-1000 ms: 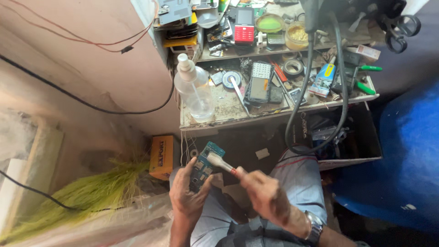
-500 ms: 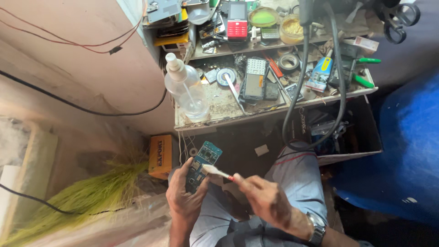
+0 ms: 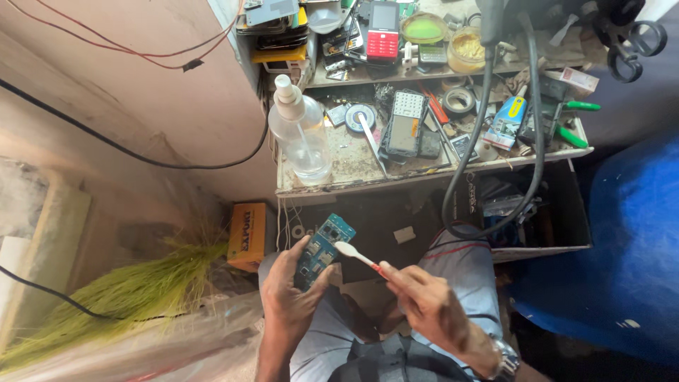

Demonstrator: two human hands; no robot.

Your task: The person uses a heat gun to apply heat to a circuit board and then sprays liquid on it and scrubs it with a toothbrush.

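Holding a small blue-green circuit board [image 3: 322, 249] upright-tilted above the lap, left hand [image 3: 291, 296] wrapping it from below, fingers closed around its lower half, top end sticking out free. Pinching a toothbrush [image 3: 357, 256] by its red handle in the right hand [image 3: 424, 305], fingers closed on it, white head lying just beside the board's right edge, touching or nearly so; cannot tell which. Judging the brushing as under way rather than finished: board out of any casing, brush at its surface, no sign of it being set down. Cleanliness of the board too small to read, so hard saying how much is left.

Above the board, sitting on the cluttered workbench [image 3: 353, 185]: a clear spray bottle [image 3: 300, 134] at the bench's left end, a grey keypad phone body [image 3: 403, 124] near the middle, a roll of tape [image 3: 460, 101] to its right. Lying left of the board on the floor: an orange box [image 3: 246, 233] and a green grass broom [image 3: 120, 297]. Looping down right of the board, a black cable [image 3: 488, 205].
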